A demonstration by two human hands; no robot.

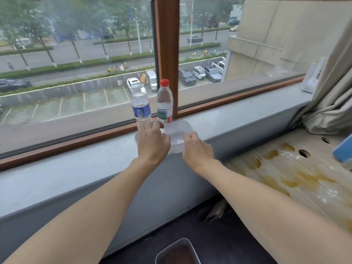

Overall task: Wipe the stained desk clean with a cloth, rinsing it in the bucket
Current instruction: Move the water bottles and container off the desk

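The wooden desk (297, 174) at the right carries brown stains and white specks. A grey-rimmed container (165, 250) with dark brownish contents sits on the floor at the bottom edge. My left hand (152, 143) grips the lower part of a tilted clear bottle with a blue label (141, 109) over the grey window sill (76, 174). My right hand (196, 149) holds the near edge of a clear plastic tub (178, 130) on the sill. No cloth is plainly visible; a blue object (343, 151) lies at the desk's right edge.
A second bottle with a red cap and green label (164, 103) stands upright on the sill behind the tub, against the brown window frame (167, 44). A beige curtain (329, 103) hangs over the desk's far end. Dark floor lies between sill and desk.
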